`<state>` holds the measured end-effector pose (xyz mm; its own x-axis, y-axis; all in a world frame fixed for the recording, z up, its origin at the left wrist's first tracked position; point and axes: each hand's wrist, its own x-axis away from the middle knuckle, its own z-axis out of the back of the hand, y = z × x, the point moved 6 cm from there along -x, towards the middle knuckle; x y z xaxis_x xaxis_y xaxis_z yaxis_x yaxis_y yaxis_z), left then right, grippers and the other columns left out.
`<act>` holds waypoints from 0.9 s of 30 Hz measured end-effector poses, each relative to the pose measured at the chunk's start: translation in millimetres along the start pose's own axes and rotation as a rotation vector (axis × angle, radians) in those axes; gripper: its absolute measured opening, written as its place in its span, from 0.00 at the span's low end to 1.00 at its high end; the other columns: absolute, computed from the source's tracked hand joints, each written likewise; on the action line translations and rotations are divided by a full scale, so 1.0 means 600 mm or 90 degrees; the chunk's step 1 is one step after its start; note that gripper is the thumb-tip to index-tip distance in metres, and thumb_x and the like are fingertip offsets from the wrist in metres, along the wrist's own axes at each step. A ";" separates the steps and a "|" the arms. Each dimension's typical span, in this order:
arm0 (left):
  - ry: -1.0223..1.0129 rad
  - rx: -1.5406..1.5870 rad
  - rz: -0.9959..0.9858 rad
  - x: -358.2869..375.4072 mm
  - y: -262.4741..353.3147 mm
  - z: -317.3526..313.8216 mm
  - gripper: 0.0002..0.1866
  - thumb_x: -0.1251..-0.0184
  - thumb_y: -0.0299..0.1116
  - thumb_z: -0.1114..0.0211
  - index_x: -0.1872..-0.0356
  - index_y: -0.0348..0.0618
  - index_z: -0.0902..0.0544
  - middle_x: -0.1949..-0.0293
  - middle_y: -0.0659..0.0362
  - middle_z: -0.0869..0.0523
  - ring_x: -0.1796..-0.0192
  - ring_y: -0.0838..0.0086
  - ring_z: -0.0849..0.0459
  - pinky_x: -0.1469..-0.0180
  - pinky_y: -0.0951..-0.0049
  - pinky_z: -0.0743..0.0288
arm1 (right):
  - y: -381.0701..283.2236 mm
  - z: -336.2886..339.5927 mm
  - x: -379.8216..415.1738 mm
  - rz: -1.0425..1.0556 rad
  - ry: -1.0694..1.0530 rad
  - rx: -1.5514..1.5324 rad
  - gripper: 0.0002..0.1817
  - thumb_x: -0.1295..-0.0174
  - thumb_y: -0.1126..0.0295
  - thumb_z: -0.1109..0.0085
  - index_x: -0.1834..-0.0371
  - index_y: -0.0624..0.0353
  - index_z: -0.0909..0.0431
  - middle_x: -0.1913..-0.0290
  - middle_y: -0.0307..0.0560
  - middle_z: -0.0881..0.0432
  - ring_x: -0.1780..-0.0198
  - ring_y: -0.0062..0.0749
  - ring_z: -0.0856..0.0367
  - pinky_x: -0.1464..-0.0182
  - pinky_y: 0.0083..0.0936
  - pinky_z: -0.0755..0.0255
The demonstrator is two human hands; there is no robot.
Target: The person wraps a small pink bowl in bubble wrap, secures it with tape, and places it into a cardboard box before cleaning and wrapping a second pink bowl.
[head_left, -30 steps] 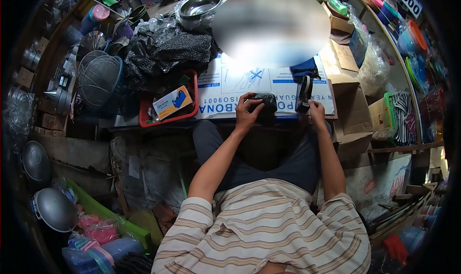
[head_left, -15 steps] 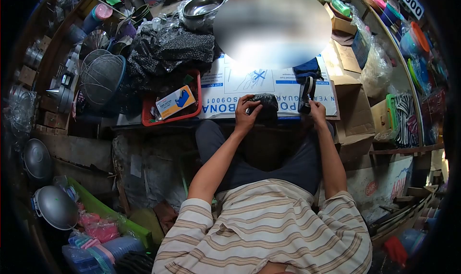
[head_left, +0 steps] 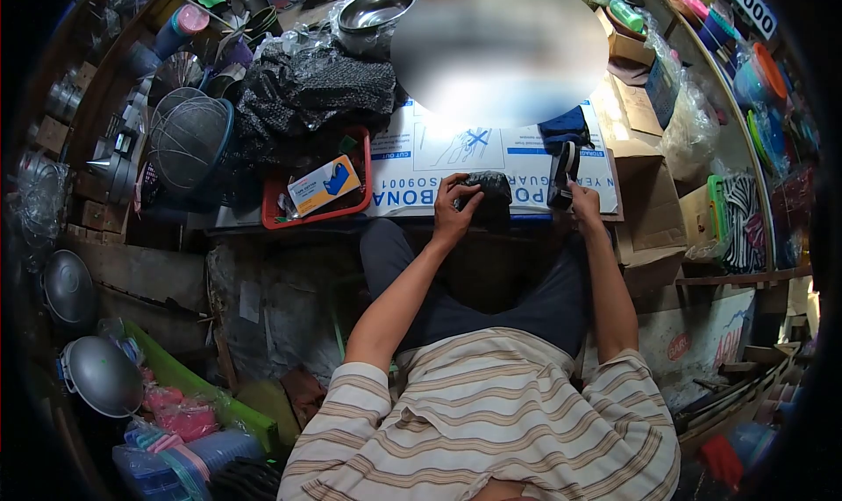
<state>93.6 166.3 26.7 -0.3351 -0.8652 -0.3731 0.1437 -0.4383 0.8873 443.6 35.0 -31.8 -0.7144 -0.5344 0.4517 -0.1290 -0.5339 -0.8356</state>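
Observation:
A small package wrapped in black plastic (head_left: 493, 188) lies at the near edge of the table. My left hand (head_left: 453, 210) grips its left end, thumb and fingers curled around it. In my right hand (head_left: 585, 204) is a black tape dispenser (head_left: 561, 181) with a roll of tape in it, held upright just right of the package and apart from it. The fingers around its handle are partly hidden. Both hands rest over a white printed sheet (head_left: 403, 154) with blue lettering.
Left of the sheet stands a red tray (head_left: 366, 204) holding a tape cutter box (head_left: 323, 185). Behind it is a heap of black bubble wrap (head_left: 307, 97). Dark blue cloth (head_left: 566, 125) lies beyond the dispenser. An open cardboard box (head_left: 649, 203) stands right; shelves of housewares line both sides.
The whole view has shifted slightly to the right. Both hands keep their holds, with the package and tape dispenser in nearly the same places.

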 end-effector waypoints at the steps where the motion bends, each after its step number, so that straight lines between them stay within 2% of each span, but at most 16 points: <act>1: -0.001 0.009 0.008 0.000 -0.003 -0.001 0.11 0.31 0.31 0.18 0.50 0.44 0.05 0.35 0.51 0.16 0.33 0.59 0.14 0.29 0.61 0.22 | -0.001 0.002 0.004 -0.011 -0.007 0.013 0.24 0.25 0.56 0.30 0.53 0.74 0.09 0.67 0.44 0.12 0.72 0.25 0.20 0.69 0.28 0.28; 5: -0.001 0.007 0.006 0.000 0.002 -0.001 0.11 0.31 0.31 0.18 0.51 0.44 0.05 0.35 0.51 0.16 0.34 0.59 0.14 0.30 0.61 0.22 | -0.001 0.004 0.007 0.005 -0.001 0.008 0.24 0.24 0.55 0.31 0.55 0.73 0.10 0.68 0.42 0.13 0.72 0.25 0.20 0.69 0.28 0.29; 7: 0.001 0.007 0.006 -0.001 0.002 -0.001 0.11 0.31 0.31 0.18 0.50 0.44 0.05 0.35 0.51 0.16 0.34 0.59 0.14 0.30 0.61 0.22 | 0.015 0.002 -0.001 0.031 -0.014 -0.012 0.22 0.23 0.51 0.32 0.59 0.63 0.12 0.76 0.34 0.21 0.81 0.20 0.29 0.79 0.26 0.39; 11: -0.004 0.031 0.028 0.000 -0.006 -0.003 0.11 0.31 0.30 0.18 0.50 0.44 0.05 0.35 0.51 0.16 0.34 0.59 0.14 0.29 0.61 0.22 | 0.043 0.006 -0.010 0.047 -0.016 -0.018 0.21 0.23 0.52 0.32 0.61 0.62 0.12 0.74 0.35 0.19 0.80 0.20 0.29 0.78 0.26 0.38; 13: -0.004 0.030 0.024 0.000 -0.003 -0.004 0.11 0.31 0.30 0.18 0.50 0.43 0.05 0.35 0.51 0.16 0.34 0.59 0.14 0.29 0.61 0.22 | 0.045 0.010 0.008 -0.013 -0.024 -0.005 0.21 0.22 0.53 0.32 0.61 0.63 0.11 0.72 0.34 0.18 0.76 0.19 0.27 0.73 0.26 0.37; 17: -0.001 0.014 0.004 -0.001 0.005 -0.004 0.11 0.31 0.30 0.18 0.51 0.43 0.05 0.35 0.50 0.17 0.33 0.59 0.15 0.28 0.60 0.23 | 0.056 0.006 0.018 0.003 -0.011 0.039 0.22 0.22 0.52 0.32 0.58 0.66 0.10 0.68 0.38 0.14 0.70 0.20 0.23 0.67 0.25 0.31; 19: -0.005 0.019 0.013 -0.001 0.004 -0.005 0.11 0.31 0.30 0.18 0.51 0.43 0.05 0.35 0.50 0.17 0.32 0.58 0.15 0.27 0.59 0.24 | 0.069 0.005 0.014 0.003 -0.015 0.062 0.30 0.24 0.50 0.32 0.44 0.74 0.10 0.54 0.52 0.07 0.52 0.34 0.11 0.47 0.35 0.21; 23: -0.012 0.050 0.043 0.001 -0.006 -0.007 0.11 0.32 0.31 0.18 0.51 0.43 0.05 0.35 0.51 0.17 0.30 0.57 0.17 0.24 0.57 0.26 | 0.074 0.000 0.023 0.000 -0.023 0.042 0.29 0.24 0.50 0.32 0.43 0.74 0.10 0.53 0.53 0.07 0.50 0.35 0.11 0.45 0.35 0.21; 27: -0.004 0.025 0.019 0.000 0.004 -0.004 0.11 0.32 0.30 0.18 0.51 0.43 0.05 0.35 0.51 0.17 0.30 0.58 0.17 0.26 0.58 0.25 | 0.050 0.004 0.049 0.028 0.008 0.091 0.30 0.24 0.50 0.32 0.42 0.75 0.11 0.52 0.56 0.07 0.49 0.37 0.10 0.45 0.36 0.20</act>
<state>96.4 164.3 28.1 -0.3365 -0.8764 -0.3445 0.1176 -0.4021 0.9080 420.0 1.8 -42.7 -0.7255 -0.5522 0.4108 0.0019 -0.5985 -0.8011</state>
